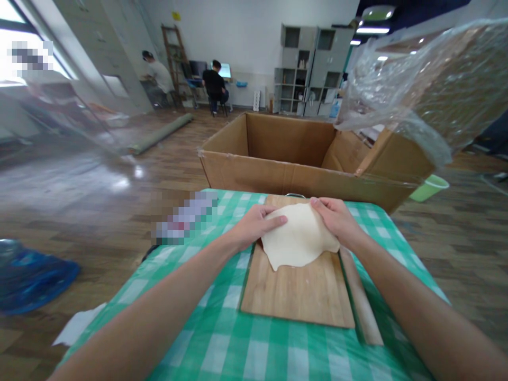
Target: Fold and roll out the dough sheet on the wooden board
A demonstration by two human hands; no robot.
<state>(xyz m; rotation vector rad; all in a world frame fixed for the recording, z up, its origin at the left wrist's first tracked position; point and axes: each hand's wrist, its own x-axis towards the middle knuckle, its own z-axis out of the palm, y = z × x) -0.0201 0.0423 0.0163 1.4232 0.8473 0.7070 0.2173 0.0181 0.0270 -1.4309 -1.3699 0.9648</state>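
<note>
A flat sheet of pale dough [299,238] hangs between my two hands over the far half of a wooden cutting board [296,296]. My left hand [257,225] pinches its left edge, thumb lying on top. At the upper right edge, my right hand [335,217] grips the dough between thumb and fingers. The sheet's lower edge is uneven, with a pointed corner at the lower left. Close along the board's right side lies a wooden rolling pin [363,301], its far end hidden by my right hand and forearm.
A green checked cloth [214,338] covers the table. Just beyond it stands a large open cardboard box [278,172], plastic wrap [397,79] on its right. A light green bin [431,188] is at the right; a blue plastic bag [35,278] lies left. Two people sit far back.
</note>
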